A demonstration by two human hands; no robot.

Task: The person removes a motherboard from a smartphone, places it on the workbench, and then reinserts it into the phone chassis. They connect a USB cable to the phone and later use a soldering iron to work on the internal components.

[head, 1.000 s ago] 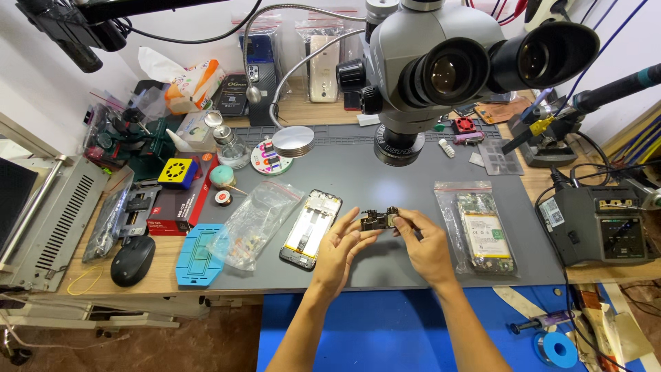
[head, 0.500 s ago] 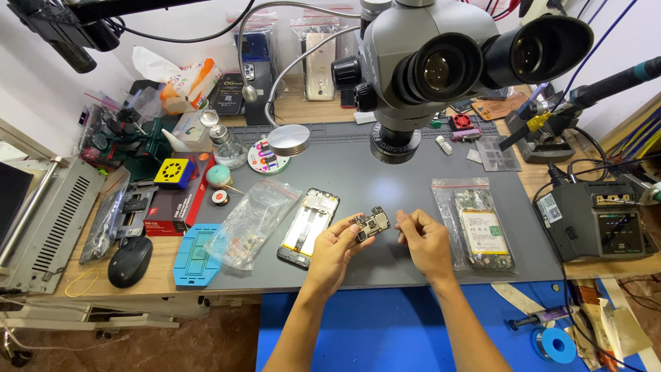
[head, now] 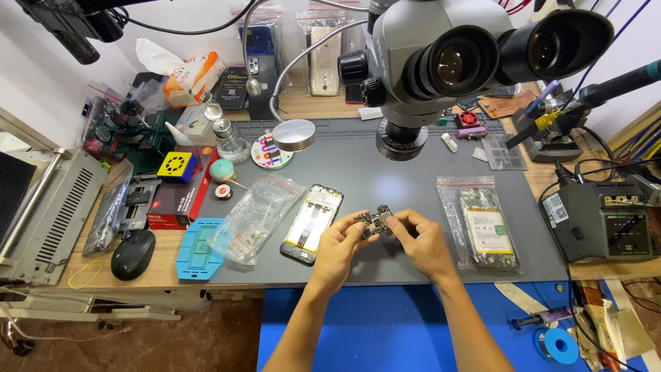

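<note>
Head camera view: both hands meet above the grey work mat [head: 385,172], just in front of the microscope [head: 441,62]. The left hand [head: 337,248] pinches the left end of a small circuit board [head: 374,220] between thumb and fingers. The right hand [head: 420,238] closes its fingertips on the right end of the same board. The board is held clear of the mat, roughly level, between the two hands (its fine components are too small to tell apart).

Just left of the left hand, an opened phone frame [head: 312,222] lies flat on the mat with its inside facing up. Further left lies a clear plastic bag [head: 256,215], partly overlapping a blue plastic mould [head: 196,248]. Right of the right hand, a second clear bag [head: 482,224] holds a flat phone part. A black computer mouse [head: 132,253] rests on the wooden bench at far left. A soldering station [head: 609,220] stands at the right edge, well apart from the hands.
</note>
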